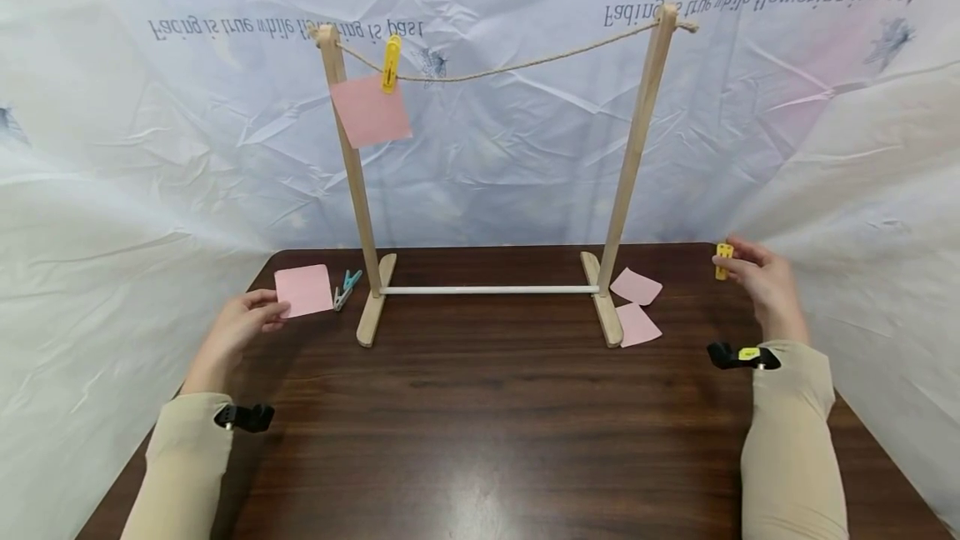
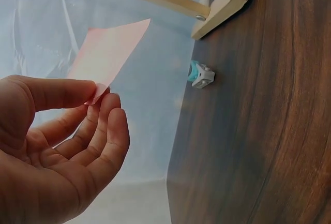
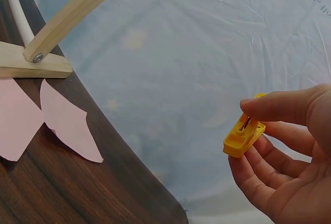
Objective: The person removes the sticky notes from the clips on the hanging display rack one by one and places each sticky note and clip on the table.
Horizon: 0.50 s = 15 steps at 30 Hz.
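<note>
Between thumb and fingertips my left hand (image 1: 243, 325) pinches a pink paper square (image 1: 303, 290) by its lower corner, raised above the table's left side. The left wrist view shows the sheet (image 2: 111, 50) slightly bent, its corner under the thumb. On the far right, my right hand (image 1: 768, 286) holds a yellow clothespin (image 1: 722, 262) between thumb and fingers; in the right wrist view this clothespin (image 3: 243, 133) points away from the palm. Another pink square (image 1: 372, 111) hangs from the rope (image 1: 517, 67) near its left end, held by a yellow clothespin (image 1: 391, 63).
A wooden frame (image 1: 637, 140) carries the rope between two posts, with a white rod (image 1: 487, 290) low across. A blue clothespin (image 1: 351, 280) and a whitish clothespin (image 1: 338, 298) lie by its left foot. Two pink papers (image 1: 637, 286) lie by the right foot. Printed cloth hangs behind the table (image 1: 480, 423).
</note>
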Each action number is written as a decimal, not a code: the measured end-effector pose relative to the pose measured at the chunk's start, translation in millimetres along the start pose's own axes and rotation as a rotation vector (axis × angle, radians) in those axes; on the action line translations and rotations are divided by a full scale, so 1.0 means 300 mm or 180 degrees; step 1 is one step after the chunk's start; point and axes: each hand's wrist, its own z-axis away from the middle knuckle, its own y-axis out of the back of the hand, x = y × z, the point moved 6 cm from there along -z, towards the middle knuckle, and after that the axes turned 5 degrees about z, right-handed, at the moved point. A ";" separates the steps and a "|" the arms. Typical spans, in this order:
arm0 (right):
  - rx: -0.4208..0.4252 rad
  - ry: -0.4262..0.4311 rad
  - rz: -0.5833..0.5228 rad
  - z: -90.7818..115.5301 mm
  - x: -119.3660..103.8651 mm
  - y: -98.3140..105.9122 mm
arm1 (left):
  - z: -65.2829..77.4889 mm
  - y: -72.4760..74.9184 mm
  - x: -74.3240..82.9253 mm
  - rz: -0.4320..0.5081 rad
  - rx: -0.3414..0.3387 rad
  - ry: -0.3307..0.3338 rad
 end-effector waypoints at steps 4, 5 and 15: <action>-0.0033 0.0022 -0.0063 0.004 0.011 0.003 | -0.008 -0.036 0.012 -0.0099 -0.0093 -0.0069; -0.0049 0.0030 -0.0078 0.005 0.013 0.004 | -0.011 -0.048 0.013 -0.0112 -0.0121 -0.0073; -0.0109 0.0138 -0.0128 0.025 0.032 0.017 | -0.045 -0.176 0.042 -0.0044 -0.0387 -0.0143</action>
